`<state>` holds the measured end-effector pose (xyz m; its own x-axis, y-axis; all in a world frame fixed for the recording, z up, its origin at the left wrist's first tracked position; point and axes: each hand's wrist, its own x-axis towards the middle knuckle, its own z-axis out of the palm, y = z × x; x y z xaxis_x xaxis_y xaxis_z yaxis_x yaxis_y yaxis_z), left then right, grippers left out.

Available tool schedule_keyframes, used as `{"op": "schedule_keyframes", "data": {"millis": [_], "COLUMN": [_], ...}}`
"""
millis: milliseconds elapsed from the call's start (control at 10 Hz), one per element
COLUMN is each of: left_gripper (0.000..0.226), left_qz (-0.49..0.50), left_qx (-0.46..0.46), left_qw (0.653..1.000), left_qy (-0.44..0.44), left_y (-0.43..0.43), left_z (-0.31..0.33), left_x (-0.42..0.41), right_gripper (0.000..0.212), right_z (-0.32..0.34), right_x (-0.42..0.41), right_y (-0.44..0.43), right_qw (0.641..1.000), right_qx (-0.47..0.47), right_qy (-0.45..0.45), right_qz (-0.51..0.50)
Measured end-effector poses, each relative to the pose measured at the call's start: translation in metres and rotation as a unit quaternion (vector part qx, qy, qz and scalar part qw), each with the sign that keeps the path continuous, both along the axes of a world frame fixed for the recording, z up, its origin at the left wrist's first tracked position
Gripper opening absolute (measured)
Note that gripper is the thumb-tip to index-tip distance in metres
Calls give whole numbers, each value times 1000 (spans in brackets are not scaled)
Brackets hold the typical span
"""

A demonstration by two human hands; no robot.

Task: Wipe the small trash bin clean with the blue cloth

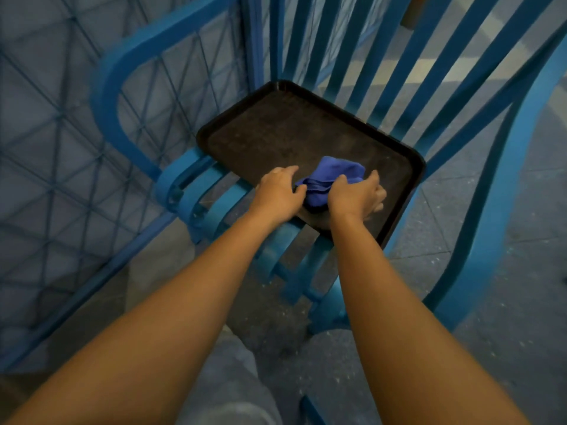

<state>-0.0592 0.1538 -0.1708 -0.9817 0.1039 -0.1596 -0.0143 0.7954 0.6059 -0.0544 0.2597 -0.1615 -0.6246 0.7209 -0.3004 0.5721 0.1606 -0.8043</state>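
A crumpled blue cloth [333, 179] lies on a dark brown tray [276, 130] that rests on the seat of a blue slatted chair. My right hand [357, 196] grips the cloth's near right side, thumb over the fabric. Just left of the cloth, my left hand [280, 191] rests on the tray's near edge with its fingers spread and its thumb touching the cloth. No small trash bin shows in the head view.
The blue chair [408, 72] has a tall slatted back behind the tray and curved arms on both sides. A blue wire-mesh fence [61, 148] stands at the left. Speckled grey floor [506, 317] lies below and to the right.
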Motion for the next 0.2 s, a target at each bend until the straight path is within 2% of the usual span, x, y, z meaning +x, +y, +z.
{"op": "schedule_keyframes", "data": {"millis": [100, 200], "left_gripper": [45, 40], "left_qz": [18, 70], "left_qx": [5, -12], "left_qw": [999, 990], "left_qy": [31, 125], "left_y": [-31, -64], "left_z": [26, 53], "left_x": [26, 50], "right_gripper": [47, 34], "right_z": [18, 44], "right_x": [22, 35], "right_y": [-16, -37], "right_qw": [997, 983], "right_qx": [1, -17], "right_qy": [69, 148], "right_qz": [38, 103]}}
